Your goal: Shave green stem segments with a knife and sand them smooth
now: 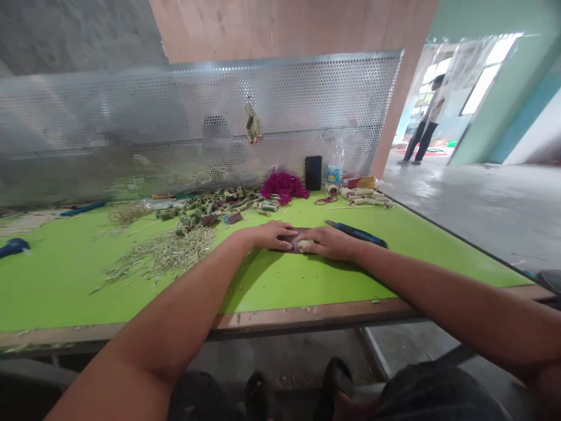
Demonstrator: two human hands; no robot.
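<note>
On the green tabletop lies a dark brown sheet that looks like sandpaper [297,238]. My left hand [268,235] holds it down at its left end, fingers and thumb resting on it. A short, pale bamboo piece [305,246] is pinched under the fingers of my right hand [332,242] and touches the sheet. Part of the piece is hidden by those fingers. Just behind my right hand rests a blue and black utility knife [362,234], its tip pointing left.
Bamboo shavings [175,252] and cut green bamboo pieces [193,213] cover the left middle. Magenta string [284,186], a phone [313,172], a bottle [333,169] and strung bamboo pieces [366,197] line the back by a perforated metal panel [307,99]. A person [426,123] stands far right.
</note>
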